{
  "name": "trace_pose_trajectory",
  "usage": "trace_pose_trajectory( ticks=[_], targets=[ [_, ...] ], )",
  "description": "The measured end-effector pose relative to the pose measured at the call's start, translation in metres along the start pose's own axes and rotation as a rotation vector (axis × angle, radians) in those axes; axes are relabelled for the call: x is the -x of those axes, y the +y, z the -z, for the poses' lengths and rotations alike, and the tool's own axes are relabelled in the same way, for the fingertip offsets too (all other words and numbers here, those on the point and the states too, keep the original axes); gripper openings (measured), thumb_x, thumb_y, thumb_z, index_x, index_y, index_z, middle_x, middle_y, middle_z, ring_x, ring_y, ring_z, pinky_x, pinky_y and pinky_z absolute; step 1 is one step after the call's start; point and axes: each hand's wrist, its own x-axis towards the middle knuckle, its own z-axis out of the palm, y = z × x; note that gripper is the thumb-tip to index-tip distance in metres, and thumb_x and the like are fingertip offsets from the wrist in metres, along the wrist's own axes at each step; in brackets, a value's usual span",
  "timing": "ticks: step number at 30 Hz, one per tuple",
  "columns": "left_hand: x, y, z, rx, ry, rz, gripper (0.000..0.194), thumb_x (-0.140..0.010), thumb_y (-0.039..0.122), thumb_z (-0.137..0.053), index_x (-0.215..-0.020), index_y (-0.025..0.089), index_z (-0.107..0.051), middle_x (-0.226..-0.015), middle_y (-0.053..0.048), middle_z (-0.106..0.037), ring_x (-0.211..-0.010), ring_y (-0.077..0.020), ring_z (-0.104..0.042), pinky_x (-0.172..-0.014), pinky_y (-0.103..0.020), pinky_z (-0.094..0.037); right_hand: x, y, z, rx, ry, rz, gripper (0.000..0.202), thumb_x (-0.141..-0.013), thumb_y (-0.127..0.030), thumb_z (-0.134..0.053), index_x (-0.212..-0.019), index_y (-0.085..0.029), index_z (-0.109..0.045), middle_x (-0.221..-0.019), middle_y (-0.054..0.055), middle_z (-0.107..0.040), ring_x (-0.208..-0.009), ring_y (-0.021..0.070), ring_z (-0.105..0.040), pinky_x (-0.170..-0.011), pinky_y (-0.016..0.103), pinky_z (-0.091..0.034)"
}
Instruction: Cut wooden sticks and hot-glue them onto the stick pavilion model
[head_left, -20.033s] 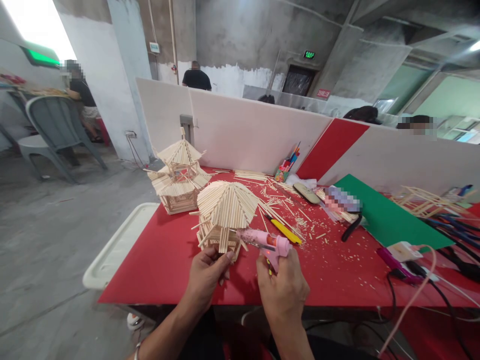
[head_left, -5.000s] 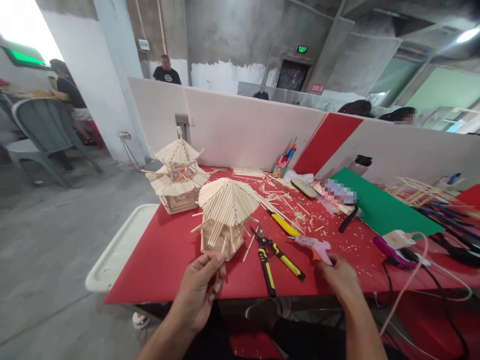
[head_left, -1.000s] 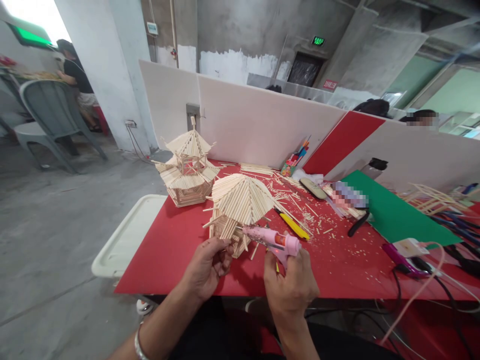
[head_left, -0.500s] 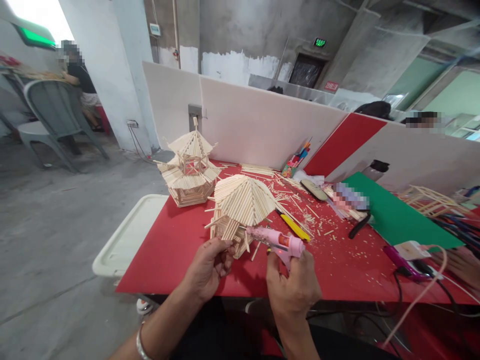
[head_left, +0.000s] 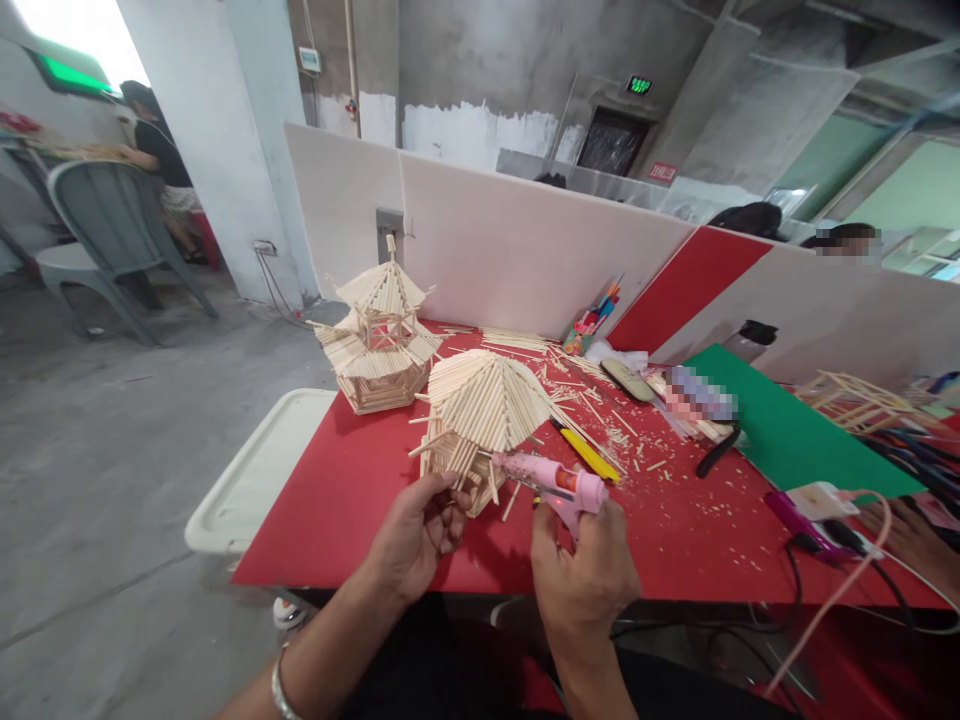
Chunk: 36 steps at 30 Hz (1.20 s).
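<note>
A small pavilion model (head_left: 487, 400) made of thin wooden sticks stands on the red tabletop in front of me. My left hand (head_left: 424, 530) is closed at its lower front, thumb and fingertips pinching the end of a wooden stick (head_left: 463, 468) at the lower eave. In my right hand (head_left: 589, 570) is a pink glue gun (head_left: 551, 478), gripped by its handle. The gun's nozzle points left and reaches the sticks just under the upper roof; whether it touches them I cannot tell. Behind to the left stands a taller two-tiered stick pavilion (head_left: 382, 345).
A yellow utility knife (head_left: 589, 455) lies right of the model, among loose sticks and scraps. Further back are a pen holder (head_left: 581, 335) and a glasses case (head_left: 628, 380). At right lie a green board (head_left: 795, 420) and a power strip (head_left: 806, 530) with cables. Another person's hand (head_left: 915, 545) rests beyond.
My left fingertips have shifted slightly at the lower eave, and the stick there sits a little differently. The glue gun has hardly moved.
</note>
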Motion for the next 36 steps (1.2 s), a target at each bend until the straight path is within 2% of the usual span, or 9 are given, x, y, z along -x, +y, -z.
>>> trace_pose_trajectory(
  ticks=[14, 17, 21, 31, 36],
  targets=[
    [-0.0018, -0.0019, 0.0009, -0.008, -0.019, -0.029, 0.007, -0.071, 0.014, -0.062, -0.065, 0.012, -0.065, -0.054, -0.002, -0.063, -0.038, -0.0047, -0.047, -0.037, -0.014, -0.038, 0.0023, 0.0011, -0.0023, 0.007, 0.012, 0.010, 0.018, -0.077, -0.020, -0.063, -0.091, -0.016, -0.054, -0.076, 0.006, -0.064, -0.069, 0.0177, -0.063, -0.059, 0.024, -0.046],
    [-0.0034, -0.0035, 0.0018, -0.044, -0.068, -0.065, 0.004, -0.067, 0.014, -0.067, -0.065, 0.012, -0.065, -0.054, 0.000, -0.062, -0.037, -0.0033, -0.045, -0.034, -0.012, -0.034, 0.0029, 0.0016, -0.0027, 0.008, 0.015, 0.011, 0.018, -0.077, -0.021, -0.062, -0.092, -0.016, -0.054, -0.076, 0.005, -0.063, -0.068, 0.0178, -0.063, -0.059, 0.024, -0.046],
    [-0.0044, -0.0040, 0.0011, -0.072, -0.100, -0.079, 0.009, -0.063, 0.017, -0.070, -0.064, 0.012, -0.063, -0.051, 0.002, -0.059, -0.034, -0.0022, -0.043, -0.030, -0.011, -0.027, 0.0025, 0.0013, -0.0025, -0.006, 0.009, 0.010, 0.018, -0.077, -0.020, -0.062, -0.093, -0.016, -0.054, -0.074, 0.005, -0.063, -0.068, 0.0179, -0.063, -0.059, 0.024, -0.046],
    [-0.0027, -0.0032, 0.0011, -0.053, -0.048, -0.078, 0.005, -0.067, 0.014, -0.067, -0.063, 0.012, -0.065, -0.053, 0.000, -0.062, -0.037, -0.0031, -0.045, -0.036, -0.012, -0.037, 0.0013, 0.0003, -0.0028, 0.014, 0.022, 0.019, 0.018, -0.076, -0.020, -0.064, -0.091, -0.015, -0.054, -0.076, 0.007, -0.065, -0.068, 0.0185, -0.063, -0.059, 0.025, -0.047],
    [-0.0025, -0.0027, 0.0012, -0.054, -0.048, -0.083, 0.006, -0.069, 0.013, -0.065, -0.063, 0.012, -0.066, -0.053, 0.000, -0.062, -0.037, -0.0036, -0.044, -0.036, -0.013, -0.037, 0.0004, -0.0002, -0.0025, 0.006, 0.018, 0.016, 0.019, -0.076, -0.020, -0.064, -0.092, -0.014, -0.054, -0.075, 0.006, -0.064, -0.068, 0.0177, -0.063, -0.059, 0.024, -0.046]
  ],
)
